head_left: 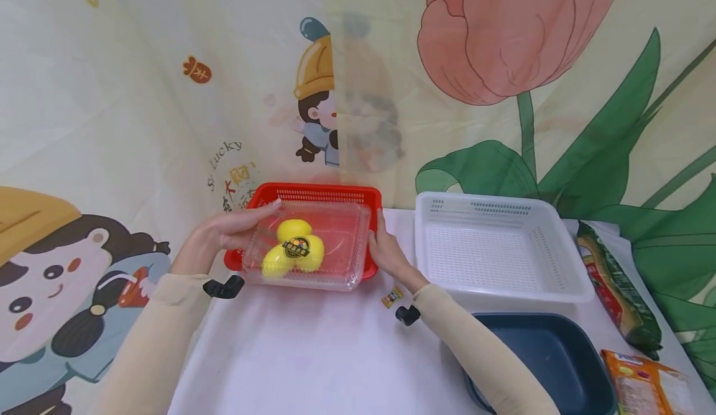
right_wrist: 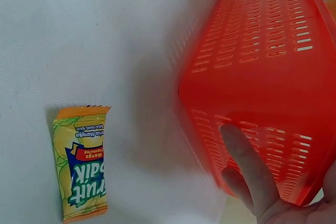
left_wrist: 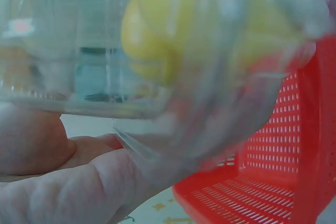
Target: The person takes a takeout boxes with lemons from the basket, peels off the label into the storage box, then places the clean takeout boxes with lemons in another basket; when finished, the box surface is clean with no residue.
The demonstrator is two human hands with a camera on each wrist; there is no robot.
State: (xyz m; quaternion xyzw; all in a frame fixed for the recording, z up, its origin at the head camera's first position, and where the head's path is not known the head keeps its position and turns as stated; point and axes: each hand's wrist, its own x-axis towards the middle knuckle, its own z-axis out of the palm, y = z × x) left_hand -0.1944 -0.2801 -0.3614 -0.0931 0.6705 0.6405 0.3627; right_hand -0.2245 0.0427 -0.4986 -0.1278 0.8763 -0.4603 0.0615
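Note:
My left hand [head_left: 232, 230] grips the left side of a clear plastic box [head_left: 342, 241] that overlaps the red basket [head_left: 313, 189] in the head view. Three lemons [head_left: 293, 230], yellow and smooth, lie in the left part of this box, and a round black label [head_left: 296, 247] sits on its lid. At the basket's right side is my right hand [head_left: 390, 253], holding the wall. In the right wrist view its fingers [right_wrist: 247, 161] lie against the slotted outer wall, and the basket is tilted there. The left wrist view shows the lemons blurred through the plastic.
A small yellow candy packet [head_left: 392, 297] lies near the right wrist. To the right stand a white basket [head_left: 481, 253] and a dark blue tub [head_left: 550, 353], the latter partly under the right forearm. A green packet [head_left: 621, 291] and an orange packet [head_left: 649, 381] lie at the right edge.

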